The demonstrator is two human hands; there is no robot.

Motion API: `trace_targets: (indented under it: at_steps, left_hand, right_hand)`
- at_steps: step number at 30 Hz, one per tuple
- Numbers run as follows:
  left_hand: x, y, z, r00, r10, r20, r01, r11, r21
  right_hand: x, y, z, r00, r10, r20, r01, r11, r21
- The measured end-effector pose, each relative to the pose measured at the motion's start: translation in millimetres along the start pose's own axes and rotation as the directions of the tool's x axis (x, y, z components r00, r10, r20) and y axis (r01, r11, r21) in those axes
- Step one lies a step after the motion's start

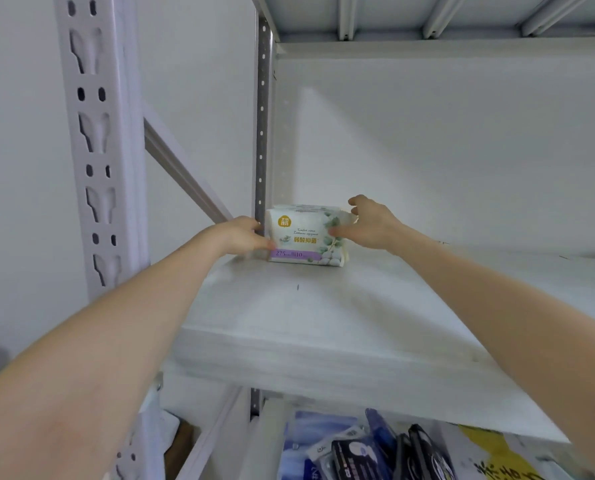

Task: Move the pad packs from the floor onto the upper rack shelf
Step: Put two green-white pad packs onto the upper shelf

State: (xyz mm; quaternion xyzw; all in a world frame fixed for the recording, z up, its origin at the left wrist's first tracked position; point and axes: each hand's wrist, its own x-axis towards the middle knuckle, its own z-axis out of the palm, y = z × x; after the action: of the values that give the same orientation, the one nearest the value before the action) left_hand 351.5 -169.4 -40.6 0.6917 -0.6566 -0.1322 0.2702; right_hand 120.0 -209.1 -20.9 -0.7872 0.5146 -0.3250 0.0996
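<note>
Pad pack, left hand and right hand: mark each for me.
pad pack (pixel 302 239): head view, middle of its printed front face.
left hand (pixel 243 236): head view, back of the hand.
right hand (pixel 369 227): head view, back of the hand.

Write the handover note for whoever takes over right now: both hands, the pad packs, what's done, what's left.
Left hand: holds the left end of the pad pack.
Right hand: holds its right end, thumb on the front.
Pad pack: upright on the upper shelf, in the back left corner by the rear post.
Done: one pack is on the shelf.
Left: let go of it. The floor is out of view, so any remaining packs cannot be counted.
</note>
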Motion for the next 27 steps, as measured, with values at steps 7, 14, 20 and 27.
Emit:
trace_targets:
  at_steps: [7, 14, 20, 27]
  left_hand:
    - [-69.9, -6.8, -0.5, 0.991, 0.098, -0.091, -0.059, 0.930, 0.362]
    - [-150.5, -0.8, 0.6, 0.952, 0.249, -0.177, -0.121, 0.840, 0.530]
    - [-218.7, 4.4, 21.2, 0.909, 0.356, -0.217, -0.178, 0.803, 0.569]
    - [-308.0, 10.6, 70.6, 0.881, 0.382, -0.279, -0.173, 0.810, 0.561]
  right_hand:
    - [-78.8, -25.9, -3.8, 0.997, -0.033, -0.069, 0.007, 0.935, -0.354]
    - [-172.6, -55.5, -7.6, 0.982, -0.056, -0.180, -0.042, 0.867, -0.496]
    - [-245.6, -57.3, -7.0, 0.969, -0.091, -0.231, -0.055, 0.830, -0.555]
    - [-333.6, -39.3, -15.0, 0.964, -0.121, -0.239, -0.041, 0.816, -0.577]
